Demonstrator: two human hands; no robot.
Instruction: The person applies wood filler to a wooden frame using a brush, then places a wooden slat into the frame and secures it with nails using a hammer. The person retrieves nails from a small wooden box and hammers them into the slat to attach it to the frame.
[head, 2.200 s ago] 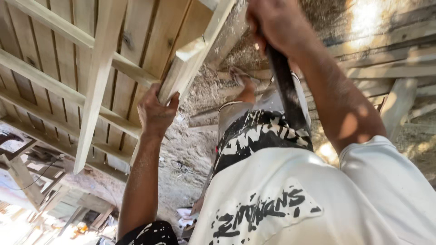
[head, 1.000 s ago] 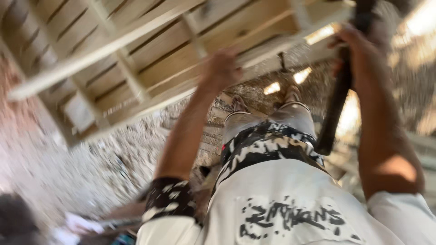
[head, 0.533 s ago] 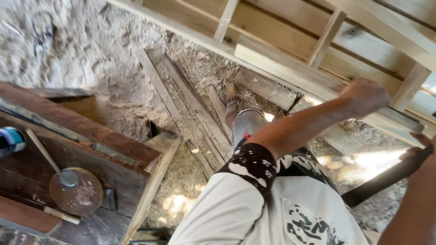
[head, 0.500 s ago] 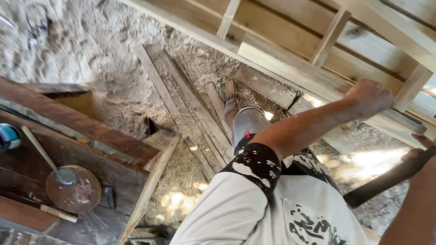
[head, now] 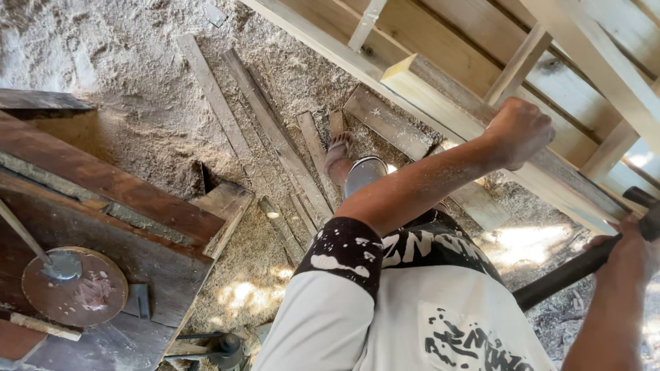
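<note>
Rough carpentry workshop, open-air w/ sun patches: sawdust-covered ground (head: 137, 82), loose planks (head: 275, 137) lying in it, pale timber frame (head: 440, 103) under construction, dark worn table (head: 103, 185) w/ round wooden disc (head: 75, 288).

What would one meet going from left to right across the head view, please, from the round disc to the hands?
Round disc → dark workbench plank → loose boards on the sawdust → left hand on the pale beam → right hand holding the dark handle.
</note>
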